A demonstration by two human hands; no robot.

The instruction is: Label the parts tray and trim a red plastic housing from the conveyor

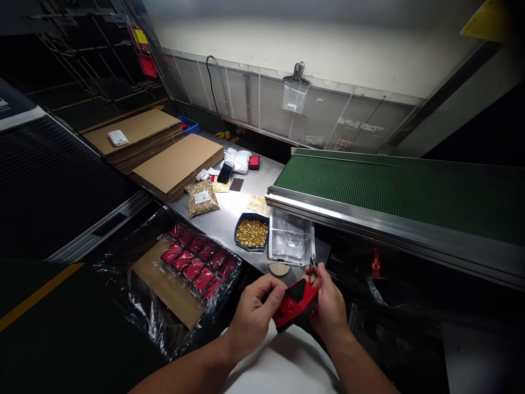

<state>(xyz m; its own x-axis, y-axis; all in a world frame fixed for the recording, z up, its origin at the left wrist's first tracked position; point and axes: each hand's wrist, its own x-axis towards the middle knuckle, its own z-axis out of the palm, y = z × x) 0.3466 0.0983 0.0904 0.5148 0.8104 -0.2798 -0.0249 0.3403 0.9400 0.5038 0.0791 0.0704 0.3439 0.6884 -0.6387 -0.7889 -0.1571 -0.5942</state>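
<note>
My left hand point(259, 307) is closed with thumb and fingers on the left edge of a red-and-black plastic part point(290, 310), whose exact kind I cannot make out. On the other side, my right hand point(331, 304) is wrapped round the same part, most of its fingers hidden behind it. A small dark metal piece point(313, 261) sticks up by the right fingertips; whether it is gripped there is unclear. Just beyond the hands are a round tan disc point(279, 269), a blue tray point(237, 236) of small gold-coloured pieces and a white divided box point(271, 249) holding clear plastic bags.
A green conveyor belt point(340, 180) runs off to the right. At the left, an open plastic-lined carton point(164, 295) holds rows of red parts point(192, 268). Cardboard stacks point(178, 164), a bag of gold-coloured pieces point(202, 199) and a phone point(225, 173) lie on the metal table point(221, 219).
</note>
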